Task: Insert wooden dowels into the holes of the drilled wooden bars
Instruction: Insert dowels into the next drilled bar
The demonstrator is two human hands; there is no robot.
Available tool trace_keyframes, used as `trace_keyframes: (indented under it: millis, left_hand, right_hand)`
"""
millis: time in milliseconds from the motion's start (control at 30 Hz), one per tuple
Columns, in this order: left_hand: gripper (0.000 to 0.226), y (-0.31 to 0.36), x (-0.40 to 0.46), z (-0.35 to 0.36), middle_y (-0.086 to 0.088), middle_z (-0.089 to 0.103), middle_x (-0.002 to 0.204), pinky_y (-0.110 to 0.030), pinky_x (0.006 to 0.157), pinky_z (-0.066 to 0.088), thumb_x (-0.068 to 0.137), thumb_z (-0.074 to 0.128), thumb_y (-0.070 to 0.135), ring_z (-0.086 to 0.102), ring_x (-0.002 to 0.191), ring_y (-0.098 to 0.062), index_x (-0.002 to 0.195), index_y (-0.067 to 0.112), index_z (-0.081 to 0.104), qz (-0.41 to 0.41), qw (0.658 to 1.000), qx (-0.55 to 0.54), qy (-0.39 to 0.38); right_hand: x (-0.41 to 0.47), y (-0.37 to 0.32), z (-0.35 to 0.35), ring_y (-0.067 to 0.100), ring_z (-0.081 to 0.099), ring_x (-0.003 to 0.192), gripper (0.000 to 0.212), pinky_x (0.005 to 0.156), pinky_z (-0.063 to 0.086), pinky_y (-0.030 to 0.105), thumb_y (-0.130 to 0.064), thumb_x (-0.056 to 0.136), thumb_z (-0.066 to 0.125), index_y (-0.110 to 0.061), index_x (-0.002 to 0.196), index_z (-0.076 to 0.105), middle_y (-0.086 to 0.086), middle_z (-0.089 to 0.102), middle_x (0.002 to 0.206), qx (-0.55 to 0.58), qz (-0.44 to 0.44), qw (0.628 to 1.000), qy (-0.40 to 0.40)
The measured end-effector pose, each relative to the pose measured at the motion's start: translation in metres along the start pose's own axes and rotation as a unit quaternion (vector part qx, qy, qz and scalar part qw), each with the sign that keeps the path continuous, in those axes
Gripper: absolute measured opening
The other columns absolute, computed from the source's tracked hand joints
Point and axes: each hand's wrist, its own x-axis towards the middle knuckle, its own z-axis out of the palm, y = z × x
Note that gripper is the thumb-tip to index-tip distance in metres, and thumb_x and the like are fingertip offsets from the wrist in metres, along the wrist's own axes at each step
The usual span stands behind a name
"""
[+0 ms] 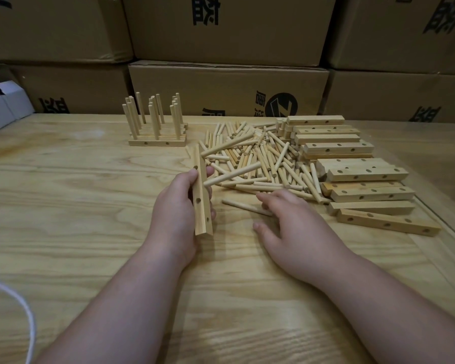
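My left hand (177, 208) grips a drilled wooden bar (201, 190), held lengthwise and pointing away from me, its holes showing on the side. A loose pile of wooden dowels (258, 158) covers the table's middle. My right hand (286, 219) lies palm down with relaxed fingers, fingertips at a single dowel (243, 207) near the pile's front edge. Several undowelled drilled bars (363, 174) are stacked at the right. Finished bars with upright dowels (156, 132) stand at the back left.
The wooden table (90, 206) stretches to the left and front. Cardboard boxes (229, 85) form a wall behind it. Small white boxes (3, 106) sit at the far left. A white cord (24, 306) curves over the table's front left.
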Motion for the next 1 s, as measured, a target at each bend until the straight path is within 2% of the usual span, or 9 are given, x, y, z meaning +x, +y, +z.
trace_keyframes:
  millis: [67,167,233,300,400,600,767,933,1000]
  left_hand:
    - [0.037,0.0,0.0,0.001,0.0,0.051,0.067,-0.027,0.047,0.042,0.097,0.05,0.035,0.044,0.049,-0.012,0.102,0.016,0.081,-0.002,1.0,-0.002,0.001]
    - [0.036,0.001,-0.001,0.001,0.0,0.052,0.069,-0.027,0.048,0.043,0.098,0.05,0.035,0.045,0.051,-0.011,0.103,0.016,0.081,-0.004,1.0,0.003,0.002]
    - [0.036,0.001,-0.001,0.001,0.001,0.053,0.07,-0.027,0.049,0.044,0.099,0.05,0.037,0.046,0.052,-0.011,0.103,0.018,0.081,-0.001,1.0,0.008,0.005]
    - [0.036,0.001,-0.002,0.003,0.002,0.056,0.071,-0.027,0.05,0.044,0.102,0.05,0.039,0.047,0.053,-0.011,0.105,0.02,0.081,0.004,1.0,0.004,0.018]
    - [0.035,0.003,-0.003,0.005,0.002,0.06,0.07,-0.027,0.049,0.045,0.105,0.049,0.041,0.049,0.053,-0.011,0.104,0.021,0.078,0.014,0.999,0.0,0.046]
    - [0.036,0.007,-0.008,0.01,0.007,0.066,0.069,-0.027,0.047,0.05,0.104,0.049,0.046,0.057,0.049,-0.007,0.094,0.029,0.079,0.012,0.995,0.011,0.1]
    - [0.034,0.011,-0.009,0.011,0.006,0.064,0.069,-0.026,0.044,0.046,0.105,0.047,0.046,0.056,0.05,-0.008,0.103,0.027,0.075,0.01,0.994,-0.009,0.112]
    - [0.041,0.012,-0.01,0.01,0.011,0.068,0.066,-0.024,0.043,0.048,0.103,0.047,0.054,0.06,0.049,-0.005,0.083,0.033,0.076,0.001,0.992,0.011,0.124]
    - [0.041,0.011,-0.01,0.009,0.012,0.068,0.07,-0.025,0.047,0.048,0.102,0.046,0.056,0.062,0.055,-0.005,0.083,0.036,0.077,0.006,0.992,0.034,0.118]
  right_hand:
    - [0.0,0.001,0.001,0.01,0.049,0.115,0.049,0.099,0.046,0.03,-0.048,0.096,0.056,-0.029,0.141,0.054,-0.014,0.047,0.118,-0.011,0.018,1.0,0.002]
    - [0.001,0.002,0.001,0.009,0.051,0.103,0.023,0.086,0.048,0.03,-0.046,0.095,0.059,-0.031,0.11,0.068,-0.015,0.046,0.103,-0.013,0.047,0.998,0.027]
    - [0.001,0.002,0.0,0.007,0.051,0.1,0.011,0.081,0.047,0.029,-0.042,0.096,0.059,-0.034,0.1,0.065,-0.017,0.047,0.1,-0.001,0.052,0.998,0.042]
    - [0.002,0.002,-0.002,0.002,0.051,0.092,0.002,0.075,0.043,0.021,-0.037,0.098,0.058,-0.036,0.097,0.059,-0.019,0.05,0.098,0.034,0.046,0.996,0.064]
    - [0.001,-0.001,-0.005,-0.003,0.053,0.083,0.006,0.062,0.035,0.011,-0.033,0.099,0.057,-0.038,0.097,0.055,-0.023,0.053,0.091,0.109,0.032,0.989,0.094]
    - [-0.003,-0.006,-0.008,-0.007,0.051,0.09,0.009,0.069,0.036,0.003,-0.03,0.098,0.06,-0.038,0.099,0.057,-0.022,0.055,0.087,0.146,-0.011,0.985,0.093]
    - [-0.004,-0.008,-0.009,-0.006,0.052,0.088,0.01,0.069,0.037,0.005,-0.027,0.097,0.063,-0.037,0.097,0.059,-0.024,0.056,0.087,0.15,-0.036,0.985,0.08]
    - [-0.004,-0.008,-0.009,-0.006,0.052,0.09,0.011,0.073,0.037,0.004,-0.019,0.096,0.065,-0.03,0.1,0.063,-0.024,0.056,0.092,0.155,-0.065,0.981,0.096]
    - [-0.004,-0.008,-0.009,-0.006,0.053,0.091,0.013,0.075,0.037,0.004,-0.014,0.096,0.064,-0.024,0.103,0.067,-0.023,0.057,0.096,0.168,-0.077,0.977,0.104]
